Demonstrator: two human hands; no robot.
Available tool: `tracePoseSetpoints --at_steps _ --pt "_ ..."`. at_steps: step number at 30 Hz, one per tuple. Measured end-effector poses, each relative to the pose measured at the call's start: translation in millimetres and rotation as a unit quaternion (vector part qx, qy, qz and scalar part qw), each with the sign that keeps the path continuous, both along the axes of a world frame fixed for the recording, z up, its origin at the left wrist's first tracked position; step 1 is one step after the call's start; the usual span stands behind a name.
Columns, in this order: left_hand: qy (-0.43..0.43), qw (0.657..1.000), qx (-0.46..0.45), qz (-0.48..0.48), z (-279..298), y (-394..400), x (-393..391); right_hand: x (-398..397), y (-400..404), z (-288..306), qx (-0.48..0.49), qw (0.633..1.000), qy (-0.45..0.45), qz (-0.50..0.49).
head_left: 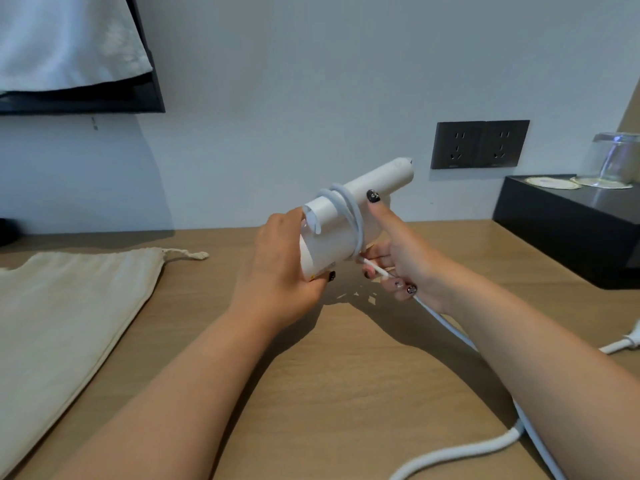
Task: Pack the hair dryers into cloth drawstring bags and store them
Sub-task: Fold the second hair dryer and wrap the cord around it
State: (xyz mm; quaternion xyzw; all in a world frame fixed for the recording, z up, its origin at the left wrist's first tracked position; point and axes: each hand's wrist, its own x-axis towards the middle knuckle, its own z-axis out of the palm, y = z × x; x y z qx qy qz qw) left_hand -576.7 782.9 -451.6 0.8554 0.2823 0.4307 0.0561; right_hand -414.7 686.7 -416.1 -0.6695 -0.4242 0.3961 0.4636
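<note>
The left hand (277,261) grips the barrel of the white plastic hair dryer (349,216), held in the air above the wooden tabletop (311,375). The right hand (405,261) pinches the white rubber power cord (446,323), with its thumb pressed against the handle. Two loops already lie around the handle. Keep each new turn snug and beside the last, and draw in the slack trailing to the plug (623,344). The beige cloth drawstring bag (69,317) lies flat at left, apparently holding nothing.
</note>
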Motion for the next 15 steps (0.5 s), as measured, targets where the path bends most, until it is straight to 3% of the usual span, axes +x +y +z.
tracePoseSetpoints --at_steps 5,10,12,15 --pt "0.038 0.990 0.139 0.008 2 -3 3 2 -3 3 0.001 0.996 0.086 -0.014" --pt "0.020 0.989 0.145 -0.007 0 1 2 -4 -5 0 0.033 0.994 0.096 -0.036" --pt "-0.018 0.997 0.074 -0.033 -1 1 3 -5 -3 -4 0.065 0.992 0.094 -0.056" --pt "-0.092 0.977 -0.185 -0.057 3 -7 5 -2 0 -8 0.127 0.985 0.100 -0.068"
